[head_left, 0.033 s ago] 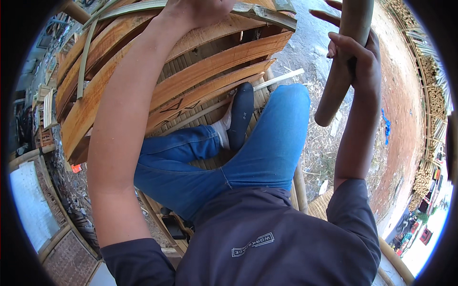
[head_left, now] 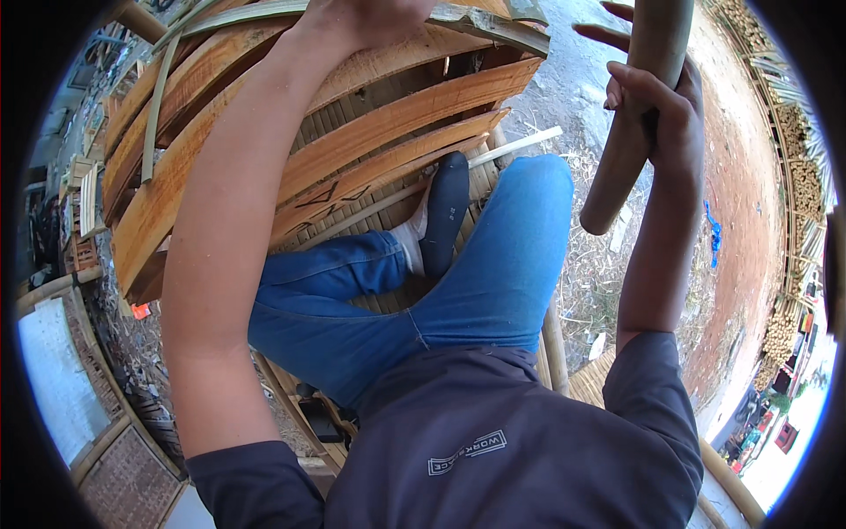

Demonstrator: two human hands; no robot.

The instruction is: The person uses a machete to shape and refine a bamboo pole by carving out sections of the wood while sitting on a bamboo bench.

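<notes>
At the top edge, my left hand (head_left: 374,19) is curled closed over the wooden planks. Its fingertips are cut off by the picture's edge, so what it grips is hidden. A narrow greenish split strip (head_left: 498,28) runs beneath it across the planks. Long orange-brown planks (head_left: 405,125), slightly gapped, lie on a slatted bamboo surface (head_left: 339,115). At the upper right, my right hand (head_left: 674,119) grips a thick, round, brownish pole (head_left: 617,163). One finger curls over the front while others stretch out beyond it. The pole tilts, its lower end hanging free beside my knee.
My jeans-covered legs (head_left: 493,256) are bent on the bamboo platform, a dark-socked foot (head_left: 448,212) close to the planks. A pale thin stick (head_left: 520,145) pokes out past my knee. Blue scrap (head_left: 713,234) lies on the dirt at right; stacked poles (head_left: 797,167) line the far right.
</notes>
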